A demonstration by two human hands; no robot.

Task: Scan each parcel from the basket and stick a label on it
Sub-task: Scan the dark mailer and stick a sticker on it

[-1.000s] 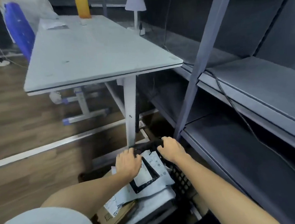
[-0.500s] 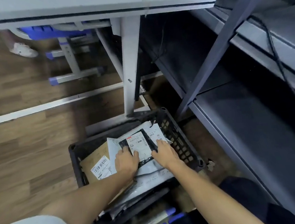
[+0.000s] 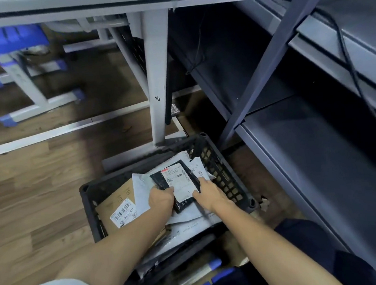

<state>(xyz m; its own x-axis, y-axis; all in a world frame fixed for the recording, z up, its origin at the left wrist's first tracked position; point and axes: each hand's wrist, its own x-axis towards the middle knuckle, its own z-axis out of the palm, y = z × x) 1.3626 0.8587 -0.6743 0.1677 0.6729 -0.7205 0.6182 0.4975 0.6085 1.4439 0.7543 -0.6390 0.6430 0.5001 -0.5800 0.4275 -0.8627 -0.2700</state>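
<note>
The floor (image 3: pixel 40 199) under me is brown wood-look planking, crossed by a pale strip (image 3: pixel 58 132) running left to right. Ahead stands a white surface (image 3: pixel 104 5) with a dark line along its edge, carried on a white leg (image 3: pixel 157 77), and behind that leg, on the left, I see a blue stool (image 3: pixel 6 42) and a white frame with blue end caps (image 3: pixel 40 106). To my right runs grey metal shelving (image 3: pixel 318 154) with a slanting upright (image 3: pixel 272 52) and a black cable (image 3: pixel 352 66) hanging over its upper shelf.
</note>
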